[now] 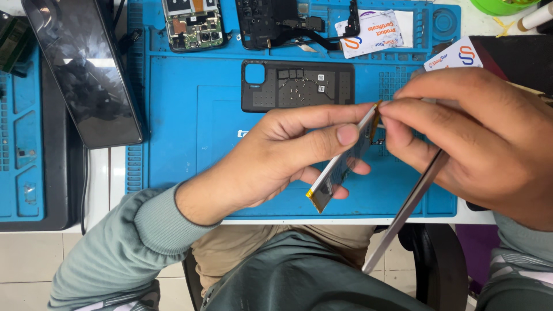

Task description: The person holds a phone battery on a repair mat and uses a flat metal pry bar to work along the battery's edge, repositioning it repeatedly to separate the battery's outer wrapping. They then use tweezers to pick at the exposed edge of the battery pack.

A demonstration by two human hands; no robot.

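My left hand (282, 152) grips a flat phone battery (340, 167) edge-on above a blue repair mat (190, 126), thumb along its upper side. My right hand (478, 132) pinches the battery's top corner, where a small orange flex tab shows, and holds a long metal tool (406, 210) that slants down toward the table's front edge. A black phone back cover (296, 84) lies on the mat just beyond the hands.
A black phone screen (83, 69) lies at the left beside a second blue mat (23, 132). At the mat's far edge sit an opened phone with a green board (193, 26), a black frame (282, 23) and white packets (368, 34). A green bowl (501, 6) stands far right.
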